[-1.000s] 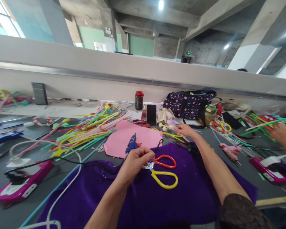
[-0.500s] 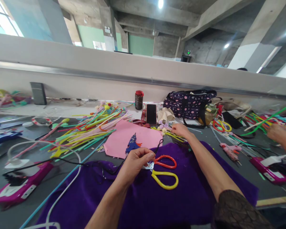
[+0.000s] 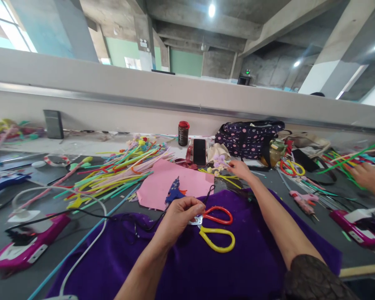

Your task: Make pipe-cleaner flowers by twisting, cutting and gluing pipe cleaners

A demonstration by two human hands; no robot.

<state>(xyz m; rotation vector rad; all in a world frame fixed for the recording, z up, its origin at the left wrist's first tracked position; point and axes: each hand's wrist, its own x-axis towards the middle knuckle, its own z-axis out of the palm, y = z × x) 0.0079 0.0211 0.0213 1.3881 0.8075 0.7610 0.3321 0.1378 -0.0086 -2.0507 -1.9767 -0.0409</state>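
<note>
My left hand [image 3: 184,212] is closed in a pinch above the purple cloth [image 3: 253,258]; whatever its fingertips hold is too small or hidden. Just beside it lie scissors [image 3: 218,239] with one red and one yellow handle, their blades covered by the hand. Farther forward, my right hand [image 3: 241,170] has its fingers closed at the edge of a lilac fuzzy flower [image 3: 220,161]. Cream blossoms and yellow stems [image 3: 226,178] sit close below it. A blue glue gun [image 3: 174,192] rests on the pink sheet [image 3: 158,177] beyond my left hand.
Many pipe cleaners [image 3: 118,175] are heaped at left. A red-lidded bottle [image 3: 183,134], a phone [image 3: 199,152] and a patterned bag [image 3: 242,139] stand along the back. Power strips [image 3: 34,246] and cords flank the cloth. Another person's hand [image 3: 370,179] works at the right beside a pink glue gun [image 3: 303,201].
My right hand has drawn the lilac flower up slightly from the pile, and more of it shows. My left hand keeps its pinch by the scissors. The view has shifted a little.
</note>
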